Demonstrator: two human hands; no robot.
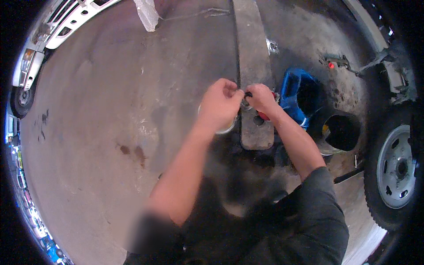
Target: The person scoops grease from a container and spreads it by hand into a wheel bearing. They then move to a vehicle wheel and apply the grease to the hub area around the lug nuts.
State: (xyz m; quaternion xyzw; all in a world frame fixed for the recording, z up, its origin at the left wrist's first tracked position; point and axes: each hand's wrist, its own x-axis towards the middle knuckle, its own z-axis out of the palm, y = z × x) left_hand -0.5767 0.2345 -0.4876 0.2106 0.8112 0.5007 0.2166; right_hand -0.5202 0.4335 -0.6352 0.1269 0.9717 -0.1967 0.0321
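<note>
hands meet over the near end of the long metal bar (252, 66): i see my left hand (219, 104) and right hand (260, 98) pinching a small dark part (247, 94) between fingertips; blue container (300, 95) just right.

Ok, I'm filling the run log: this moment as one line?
left hand and right hand: fingers on small dark part | over metal bar end | blue container beside

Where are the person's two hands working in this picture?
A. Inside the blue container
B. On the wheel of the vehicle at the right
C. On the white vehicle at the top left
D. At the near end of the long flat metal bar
D: the left hand and the right hand meet over the near end of the long flat metal bar, beside the blue container.
</note>
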